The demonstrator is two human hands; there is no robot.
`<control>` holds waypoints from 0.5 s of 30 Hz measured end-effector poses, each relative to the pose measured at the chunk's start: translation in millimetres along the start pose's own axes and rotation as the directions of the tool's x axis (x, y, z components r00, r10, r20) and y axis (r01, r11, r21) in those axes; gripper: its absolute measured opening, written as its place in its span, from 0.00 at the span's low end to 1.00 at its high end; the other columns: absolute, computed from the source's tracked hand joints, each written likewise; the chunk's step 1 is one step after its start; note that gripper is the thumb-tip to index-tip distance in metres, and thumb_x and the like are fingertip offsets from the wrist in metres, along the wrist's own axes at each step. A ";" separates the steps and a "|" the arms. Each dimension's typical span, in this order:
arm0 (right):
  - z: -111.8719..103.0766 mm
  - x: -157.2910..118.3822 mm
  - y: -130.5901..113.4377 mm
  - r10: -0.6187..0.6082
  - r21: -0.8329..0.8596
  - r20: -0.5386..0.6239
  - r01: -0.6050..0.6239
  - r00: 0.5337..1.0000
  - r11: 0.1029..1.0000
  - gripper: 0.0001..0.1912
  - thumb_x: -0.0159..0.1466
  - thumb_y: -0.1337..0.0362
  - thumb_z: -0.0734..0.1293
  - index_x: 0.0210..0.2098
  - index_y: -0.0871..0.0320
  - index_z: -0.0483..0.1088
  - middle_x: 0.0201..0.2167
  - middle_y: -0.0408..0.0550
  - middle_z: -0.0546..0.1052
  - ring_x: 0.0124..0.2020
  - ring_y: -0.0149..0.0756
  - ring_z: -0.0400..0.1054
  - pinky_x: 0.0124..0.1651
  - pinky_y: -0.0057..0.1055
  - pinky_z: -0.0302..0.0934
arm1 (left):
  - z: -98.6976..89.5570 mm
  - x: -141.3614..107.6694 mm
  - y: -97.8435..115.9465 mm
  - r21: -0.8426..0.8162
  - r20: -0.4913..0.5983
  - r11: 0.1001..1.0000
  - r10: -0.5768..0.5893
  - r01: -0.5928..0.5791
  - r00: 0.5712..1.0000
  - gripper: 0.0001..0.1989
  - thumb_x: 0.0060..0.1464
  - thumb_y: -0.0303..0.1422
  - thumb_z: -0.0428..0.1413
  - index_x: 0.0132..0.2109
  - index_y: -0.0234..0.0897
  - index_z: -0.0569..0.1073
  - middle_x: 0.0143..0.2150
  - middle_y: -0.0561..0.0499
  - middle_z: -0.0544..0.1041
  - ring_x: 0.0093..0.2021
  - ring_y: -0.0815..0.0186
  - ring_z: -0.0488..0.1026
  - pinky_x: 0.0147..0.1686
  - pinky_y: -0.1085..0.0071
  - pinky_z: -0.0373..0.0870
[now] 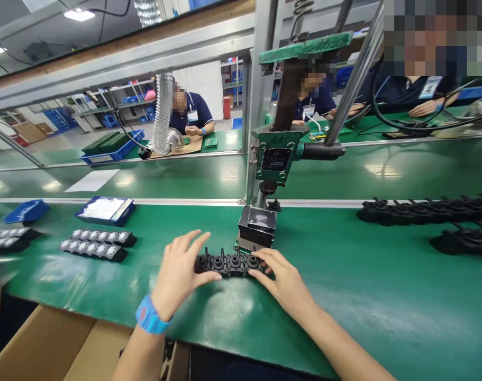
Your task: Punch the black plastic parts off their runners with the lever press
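A black moulded plastic strip [227, 263] with a row of round sockets and upright pegs lies on the green bench in front of the press. My left hand [177, 272] is around its left end, fingers spread and thumb along the front edge, open rather than gripping. At the right end, my right hand [282, 278] has thumb and fingers closed on the strip. Just behind it stands a dark metal block [257, 225] at the base of a green hand press [278, 156]. A blue band circles my left wrist.
To the left lie black strips with white round tops [96, 243] and a blue tray [106, 210]. More black strips [423, 210] rest at the right. An open cardboard box [54, 338] sits below the bench edge. Co-workers sit across the line.
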State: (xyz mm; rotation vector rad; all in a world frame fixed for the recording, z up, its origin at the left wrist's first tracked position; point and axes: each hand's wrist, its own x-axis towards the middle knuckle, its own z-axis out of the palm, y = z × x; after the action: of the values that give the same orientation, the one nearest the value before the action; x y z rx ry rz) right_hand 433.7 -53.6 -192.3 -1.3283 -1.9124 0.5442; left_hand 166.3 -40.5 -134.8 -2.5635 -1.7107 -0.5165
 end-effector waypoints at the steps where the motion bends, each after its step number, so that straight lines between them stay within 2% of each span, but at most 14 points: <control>1: 1.4 0.1 -0.4 0.001 0.002 -0.001 -0.001 1.000 1.000 0.16 0.67 0.53 0.62 0.49 0.54 0.72 0.48 0.51 0.74 0.36 0.34 0.73 0.41 0.31 0.73 | -4.9 -8.2 -11.3 0.032 -0.029 0.998 -0.061 0.062 0.998 0.43 0.48 0.55 0.63 0.66 0.46 0.60 0.63 0.40 0.66 0.58 0.45 0.66 0.54 0.48 0.66; 3: 3.5 -0.2 -0.2 -0.001 0.002 -0.015 0.001 1.000 1.000 0.17 0.68 0.51 0.61 0.49 0.54 0.72 0.47 0.51 0.74 0.35 0.33 0.72 0.41 0.31 0.73 | -9.5 -23.1 -32.9 0.071 -0.035 0.986 -0.148 0.150 0.988 0.44 0.47 0.55 0.63 0.67 0.47 0.59 0.64 0.39 0.64 0.58 0.44 0.66 0.54 0.48 0.67; 5: 5.6 -0.3 1.6 -0.005 0.001 -0.035 0.005 0.999 1.000 0.19 0.67 0.49 0.61 0.48 0.53 0.73 0.47 0.51 0.74 0.34 0.33 0.72 0.41 0.31 0.73 | -7.2 -32.4 -49.0 0.062 0.033 0.984 -0.172 0.169 0.985 0.44 0.46 0.52 0.65 0.67 0.47 0.60 0.65 0.39 0.63 0.59 0.45 0.67 0.54 0.51 0.69; 8: 9.5 1.1 5.9 -0.005 0.015 -0.040 0.006 0.999 1.000 0.21 0.67 0.46 0.61 0.49 0.53 0.73 0.47 0.51 0.74 0.35 0.34 0.73 0.42 0.31 0.73 | 3.1 -33.5 -60.0 0.013 0.153 0.988 -0.157 0.157 0.976 0.33 0.52 0.45 0.64 0.64 0.48 0.66 0.62 0.43 0.67 0.56 0.52 0.72 0.54 0.58 0.72; 11: 10.2 0.8 9.1 0.007 0.024 -0.031 -0.006 1.000 1.000 0.21 0.66 0.47 0.62 0.49 0.53 0.73 0.48 0.51 0.74 0.41 0.38 0.73 0.48 0.35 0.72 | 11.7 -29.1 -56.3 0.013 0.185 0.985 -0.171 0.171 0.968 0.21 0.59 0.40 0.59 0.59 0.49 0.72 0.58 0.46 0.72 0.52 0.56 0.76 0.51 0.62 0.74; 15: -5.8 -14.6 11.3 0.039 0.051 -0.027 -0.037 0.999 0.998 0.18 0.67 0.52 0.63 0.50 0.54 0.73 0.49 0.52 0.74 0.50 0.40 0.71 0.57 0.39 0.67 | 24.0 -38.7 -32.6 0.040 0.185 0.988 -0.154 0.149 0.971 0.20 0.61 0.41 0.56 0.60 0.49 0.72 0.58 0.46 0.74 0.48 0.56 0.79 0.47 0.63 0.77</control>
State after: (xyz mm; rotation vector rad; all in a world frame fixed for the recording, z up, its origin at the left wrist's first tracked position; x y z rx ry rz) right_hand 447.9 -63.2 -201.3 -1.3356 -1.8426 0.5862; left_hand 129.9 -57.4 -173.8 -2.5497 -1.9697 -0.2594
